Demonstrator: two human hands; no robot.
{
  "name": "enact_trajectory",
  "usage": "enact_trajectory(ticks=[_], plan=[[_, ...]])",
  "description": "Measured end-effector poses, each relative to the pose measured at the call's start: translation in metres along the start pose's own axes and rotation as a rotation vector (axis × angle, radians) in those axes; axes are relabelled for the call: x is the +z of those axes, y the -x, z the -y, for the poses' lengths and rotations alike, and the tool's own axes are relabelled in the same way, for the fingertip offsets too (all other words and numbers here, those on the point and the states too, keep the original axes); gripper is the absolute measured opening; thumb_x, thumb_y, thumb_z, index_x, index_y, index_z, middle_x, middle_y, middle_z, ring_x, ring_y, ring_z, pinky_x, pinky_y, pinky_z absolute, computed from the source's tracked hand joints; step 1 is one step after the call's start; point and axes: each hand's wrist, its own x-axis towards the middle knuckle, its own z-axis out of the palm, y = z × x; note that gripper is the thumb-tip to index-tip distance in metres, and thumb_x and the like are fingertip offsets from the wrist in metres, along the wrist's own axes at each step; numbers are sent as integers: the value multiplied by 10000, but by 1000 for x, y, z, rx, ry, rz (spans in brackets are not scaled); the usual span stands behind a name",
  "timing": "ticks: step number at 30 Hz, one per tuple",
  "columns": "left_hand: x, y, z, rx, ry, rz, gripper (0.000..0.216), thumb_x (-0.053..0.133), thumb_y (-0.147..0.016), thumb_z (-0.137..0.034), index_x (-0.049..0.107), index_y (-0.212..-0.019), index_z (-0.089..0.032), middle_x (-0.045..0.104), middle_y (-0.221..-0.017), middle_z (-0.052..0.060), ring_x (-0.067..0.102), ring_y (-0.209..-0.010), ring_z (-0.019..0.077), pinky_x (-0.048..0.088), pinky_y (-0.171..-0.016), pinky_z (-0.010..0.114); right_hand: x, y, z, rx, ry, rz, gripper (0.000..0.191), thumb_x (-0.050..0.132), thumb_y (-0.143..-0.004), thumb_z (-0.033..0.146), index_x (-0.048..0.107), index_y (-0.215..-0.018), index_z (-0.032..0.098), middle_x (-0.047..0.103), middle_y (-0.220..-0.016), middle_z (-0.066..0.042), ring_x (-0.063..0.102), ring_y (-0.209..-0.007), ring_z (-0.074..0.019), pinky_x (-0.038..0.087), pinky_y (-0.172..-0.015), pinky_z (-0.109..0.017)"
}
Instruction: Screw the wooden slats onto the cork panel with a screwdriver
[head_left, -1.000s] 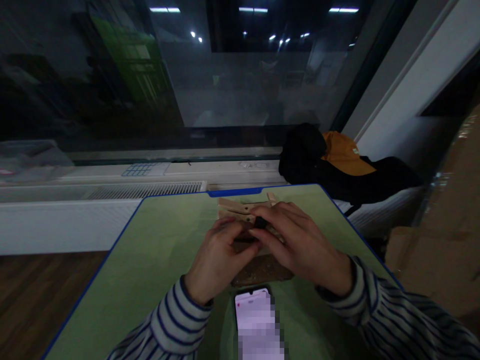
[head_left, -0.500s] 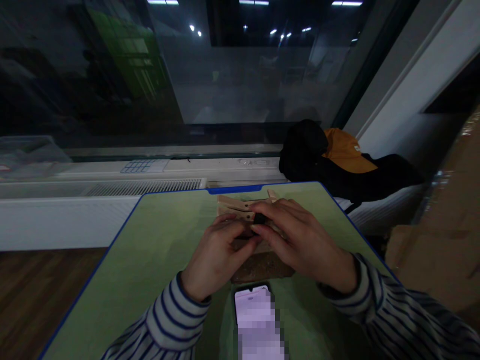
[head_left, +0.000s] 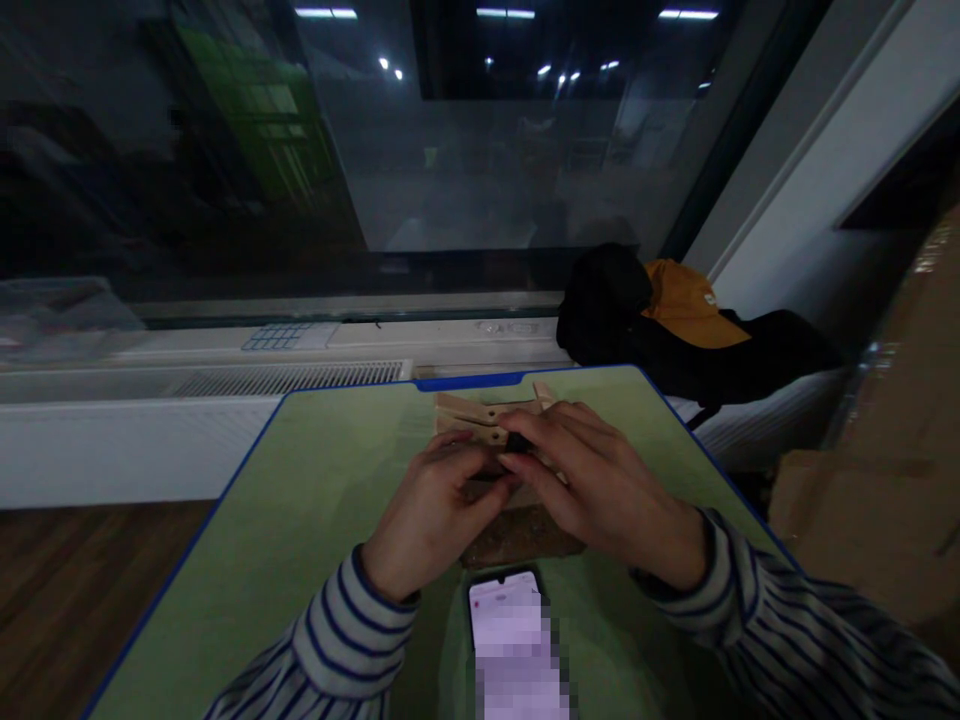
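a small dark piece sits pinched between thumb and index finger of the right hand, a narrow tip hold that probably suits so little a thing and gives fine control. the left hand has its thumb and forefinger nearly together just beside it, perhaps to steady the work; what lies between them is hidden, so i cannot tell whether it grips anything. both hands angle inward from their own sides, wrists low, knuckles up, the right one's other fingers curled over the pale wooden pieces with dark holes. those lie just beyond the fingertips, a brown slab on the near side, presumably to keep everything within reach. nearer the body a phone lies face up on the green table, likely where a downward glance finds it, between the striped sleeves.
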Motion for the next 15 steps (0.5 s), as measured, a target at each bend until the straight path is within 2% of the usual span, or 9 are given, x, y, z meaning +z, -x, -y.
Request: enact_trajectory(ticks=[9, 13, 15], plan=[[3, 4, 6, 13, -67, -109, 34, 613, -769, -207, 644, -778, -198, 719, -808, 14, 664, -820, 189, 482, -891, 370, -1, 1, -2, 22, -44, 14, 292, 488, -889, 216, 473, -1178, 178, 623, -1118, -69, 558, -971, -182, 445, -879, -364], [1, 3, 5, 8, -42, -95, 71, 584, -789, -191, 647, -759, -200, 716, -787, 6, 666, -805, 178, 503, -857, 348, -1, 0, -1, 22, -125, 16, 387, 467, -890, 169, 405, -1270, 198, 587, -1199, -58, 535, -1053, -170, 413, -941, -355], [0, 2, 3, -8, -20, -76, 77, 580, -791, -184, 647, -755, -197, 717, -797, 8, 666, -803, 173, 518, -827, 328, 0, 0, -2, 20, -126, 31, 371, 457, -897, 172, 409, -1264, 210, 590, -1195, -55, 537, -1059, -172, 406, -948, -369]])
